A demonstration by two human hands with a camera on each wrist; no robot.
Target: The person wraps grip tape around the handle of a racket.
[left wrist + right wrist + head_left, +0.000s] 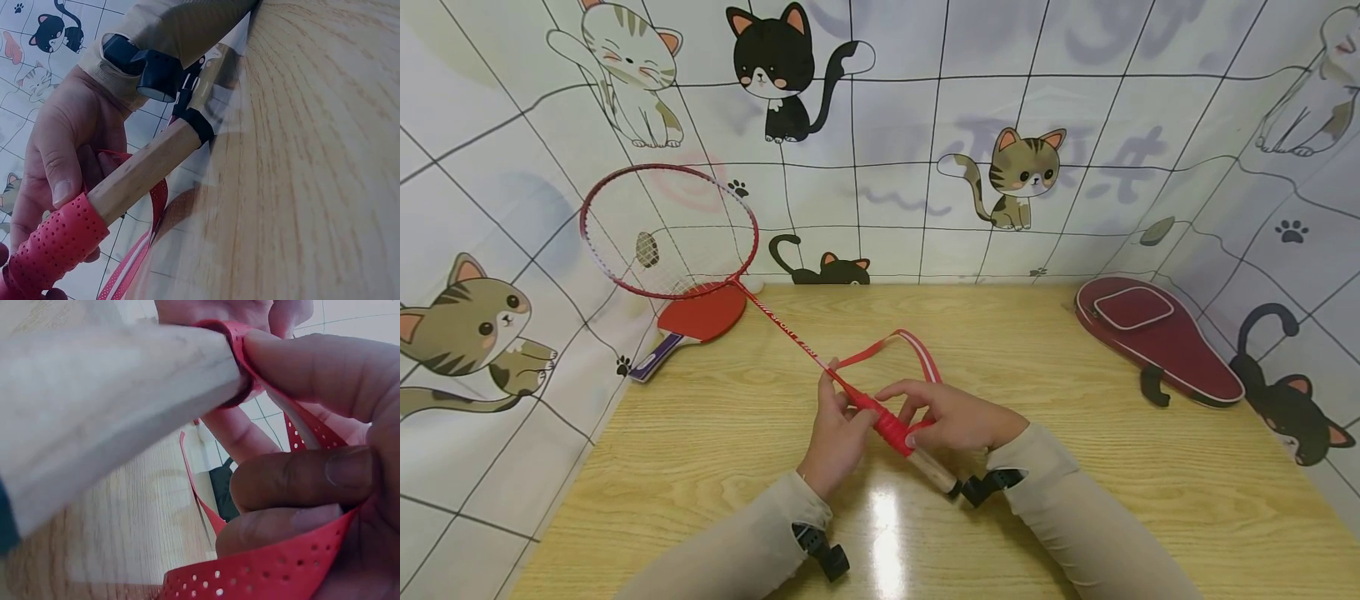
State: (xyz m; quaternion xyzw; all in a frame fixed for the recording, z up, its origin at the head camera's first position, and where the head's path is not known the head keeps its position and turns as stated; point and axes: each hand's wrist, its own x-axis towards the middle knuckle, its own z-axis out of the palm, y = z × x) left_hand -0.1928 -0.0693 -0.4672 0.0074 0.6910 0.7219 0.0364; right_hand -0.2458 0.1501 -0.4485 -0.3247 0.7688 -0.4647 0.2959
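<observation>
One racket [782, 327] aslant, head [670, 232] far left

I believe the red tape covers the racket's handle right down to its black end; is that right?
Not quite: the red tape covers the racket's handle only partway, stopping short of its black end; the left wrist view shows bare wood between.

plain beige long sleeves [733, 542], small boxy black cameras [832, 562] through slits in both cuffs [1032, 443]
</observation>
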